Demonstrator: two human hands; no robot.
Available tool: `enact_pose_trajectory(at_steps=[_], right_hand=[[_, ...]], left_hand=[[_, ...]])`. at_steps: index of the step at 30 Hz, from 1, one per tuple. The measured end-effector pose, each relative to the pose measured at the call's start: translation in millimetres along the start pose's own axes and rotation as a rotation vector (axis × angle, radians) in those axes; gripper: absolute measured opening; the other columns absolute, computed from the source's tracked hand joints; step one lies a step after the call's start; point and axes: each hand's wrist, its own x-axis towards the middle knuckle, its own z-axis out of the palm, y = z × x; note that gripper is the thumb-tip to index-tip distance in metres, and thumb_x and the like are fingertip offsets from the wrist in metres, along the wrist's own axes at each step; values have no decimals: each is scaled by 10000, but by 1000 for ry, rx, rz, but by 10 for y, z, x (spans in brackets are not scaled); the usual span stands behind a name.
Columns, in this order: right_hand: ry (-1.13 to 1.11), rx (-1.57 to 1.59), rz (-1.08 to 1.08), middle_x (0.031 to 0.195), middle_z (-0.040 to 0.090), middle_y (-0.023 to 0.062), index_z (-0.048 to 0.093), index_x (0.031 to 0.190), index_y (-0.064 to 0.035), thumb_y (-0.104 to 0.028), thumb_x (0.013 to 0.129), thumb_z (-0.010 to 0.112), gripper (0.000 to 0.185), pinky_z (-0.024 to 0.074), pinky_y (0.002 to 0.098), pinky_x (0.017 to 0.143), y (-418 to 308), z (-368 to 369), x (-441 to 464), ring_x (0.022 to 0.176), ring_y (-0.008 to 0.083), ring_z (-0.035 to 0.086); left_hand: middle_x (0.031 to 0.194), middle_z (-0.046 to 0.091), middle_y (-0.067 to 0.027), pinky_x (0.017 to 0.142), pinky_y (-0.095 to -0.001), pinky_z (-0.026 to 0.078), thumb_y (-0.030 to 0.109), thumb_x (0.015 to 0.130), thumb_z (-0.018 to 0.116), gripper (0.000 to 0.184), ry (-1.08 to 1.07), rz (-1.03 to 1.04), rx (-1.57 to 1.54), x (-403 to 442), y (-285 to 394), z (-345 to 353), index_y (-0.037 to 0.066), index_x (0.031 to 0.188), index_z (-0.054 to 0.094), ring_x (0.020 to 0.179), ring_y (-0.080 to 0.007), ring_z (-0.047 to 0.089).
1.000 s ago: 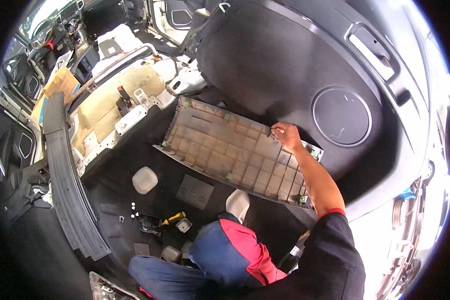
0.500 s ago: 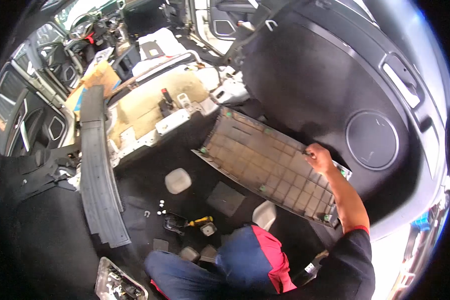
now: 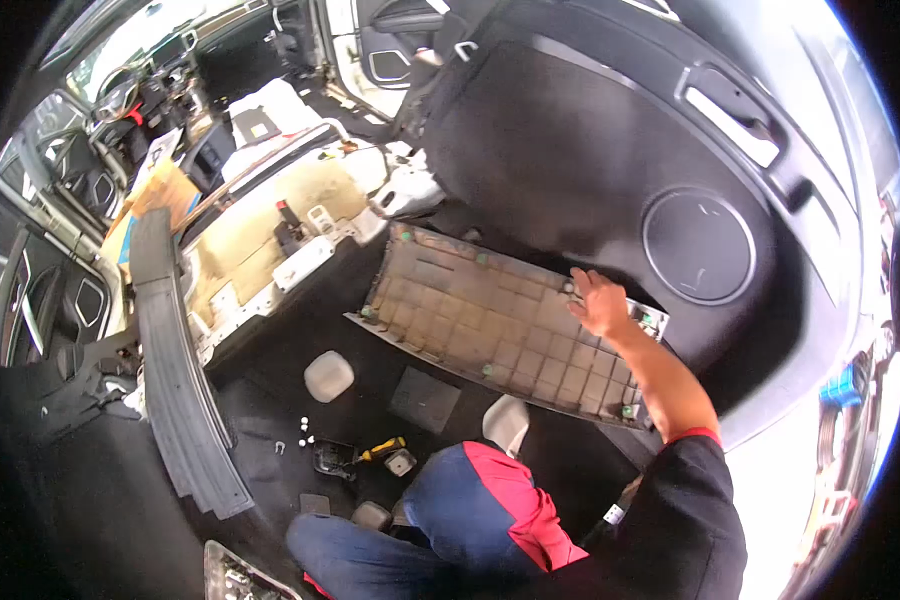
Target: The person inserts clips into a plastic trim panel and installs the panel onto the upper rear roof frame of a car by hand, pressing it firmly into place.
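Observation:
My right hand is over the upper edge of a long ribbed trim panel, its fingers apart. A small pale piece shows by the fingertips; whether it is fixed to the panel cannot be told. The panel lies with its ribbed back up, and green clips sit along its edges. My left hand is not in view. Below the panel are a yellow-handled screwdriver, a dark plastic part and several small white pieces on the black floor.
A long dark strip lies on the left. Beyond is a beige seat-back panel with metal brackets. The side trim with a round cover rises at right. A tray of small parts stands at the bottom, and a pale rounded pad lies mid-floor.
The view has shifted right-to-left and back. My right hand stays at the same part of the panel's upper edge; its fingers have gone from closed together to spread apart.

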Motion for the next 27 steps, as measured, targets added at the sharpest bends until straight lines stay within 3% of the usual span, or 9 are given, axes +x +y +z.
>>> enact_pose_trajectory(at_steps=[2, 7, 12, 16, 17, 20, 22, 24, 27], right_hand=[[176, 253, 76, 985, 671, 162, 582, 1140, -68, -311, 831, 739, 424, 556, 500, 762, -131, 162, -367, 940, 357, 667], [-6, 404, -201, 1032, 666, 163, 648, 1203, -63, -441, 837, 714, 530, 531, 491, 851, -1041, 421, -1404, 977, 375, 646], [-7, 143, -122, 970, 623, 72, 648, 1149, -141, -134, 821, 626, 329, 557, 422, 787, -1260, 626, -1509, 1011, 273, 651], [-62, 158, -144, 965, 631, 58, 641, 1060, -131, -132, 818, 624, 242, 566, 415, 772, -1254, 552, -1462, 983, 274, 660], [-42, 181, -149, 970, 638, 57, 641, 1046, -129, -123, 815, 621, 232, 569, 417, 775, -1248, 507, -1463, 982, 276, 664], [-7, 225, -193, 989, 650, 59, 643, 1032, -122, -107, 809, 617, 225, 571, 422, 778, -1268, 260, -1468, 995, 277, 668], [7, 240, -212, 994, 662, 75, 643, 1023, -108, -89, 805, 610, 221, 567, 436, 778, -1335, 21, -1442, 1011, 289, 670], [70, 276, -270, 976, 659, 81, 640, 1005, -104, -89, 798, 617, 208, 565, 441, 775, -1377, -232, -1386, 1000, 299, 670], [181, 337, -367, 918, 652, 95, 625, 948, -93, -93, 779, 645, 171, 557, 451, 758, -1504, -795, -1314, 943, 326, 667]], left_hand=[[1498, 482, -181, 1195, -418, 296, 491, 1072, 443, 681, -1, 9, 0, 59, 21, -7, -57, 1477, 443, 1406, -286, 426], [1515, 472, -185, 1210, -423, 285, 490, 1072, 441, 683, 26, 40, -34, 203, 249, 1, -60, 1477, 441, 1425, -292, 416], [1531, 463, -190, 1225, -429, 275, 489, 1073, 439, 684, 37, 168, -192, 88, 1332, -248, -63, 1477, 439, 1444, -298, 406], [1545, 455, -193, 1237, -434, 267, 488, 1073, 438, 685, -210, 239, -588, -1064, 2642, -438, -66, 1477, 437, 1459, -302, 399], [1555, 425, -220, 1226, -465, 282, 499, 1079, 413, 714, -225, 248, -787, -1500, 2842, -366, -69, 1510, 376, 1453, -342, 399], [1439, 537, -206, 1178, -469, 345, 443, 1073, 474, 612, -528, -73, -992, -2551, 3061, -403, -50, 1437, 472, 1362, -332, 493], [1355, 589, -151, 1136, -417, 398, 371, 1062, 552, 512, -714, -468, -1199, -3112, 3101, -390, -32, 1376, 518, 1273, -258, 556], [1269, 626, -72, 1008, -335, 483, 241, 1058, 578, 346, -960, -506, -1107, -3423, 3206, -507, 58, 1351, 560, 1124, -177, 605], [1256, 649, -98, 948, -308, 509, 177, 1021, 631, 388, -1133, -950, -1382, -3824, 3336, -605, 45, 1374, 536, 1065, -175, 632]])
